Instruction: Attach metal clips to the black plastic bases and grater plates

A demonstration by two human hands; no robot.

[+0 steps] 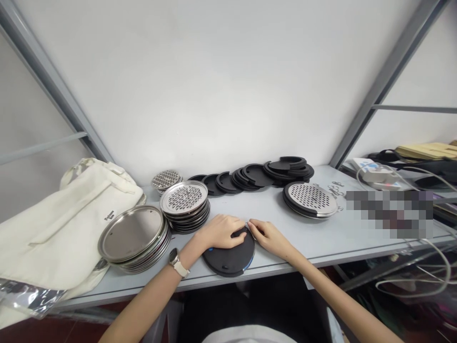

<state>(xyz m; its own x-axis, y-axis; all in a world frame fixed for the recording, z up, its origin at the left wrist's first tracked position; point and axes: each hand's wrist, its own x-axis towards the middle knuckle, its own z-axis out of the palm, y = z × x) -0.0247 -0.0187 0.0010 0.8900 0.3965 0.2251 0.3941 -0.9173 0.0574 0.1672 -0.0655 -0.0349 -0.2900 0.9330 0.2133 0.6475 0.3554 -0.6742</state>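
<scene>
A black round disc (228, 259) lies at the front edge of the table, with a strip of blue along its right rim and a speck of blue at its left. Across its upper part, my left hand (223, 232) presses and grips it, thumb stretched over the top and fingers bent toward the far edge. My right hand (269, 237) is closed in a pinch at the disc's upper right rim, close to the left fingertips. What is between those fingers is too small to make out.
Left of the hands stand stacks of steel round plates (134, 233) and grater discs (184, 197). Black C-shaped holders (255, 175) line the wall. A grater disc in a black holder (312, 199) sits right, beside small metal clips (335, 189). A cream bag (71, 224) lies far left.
</scene>
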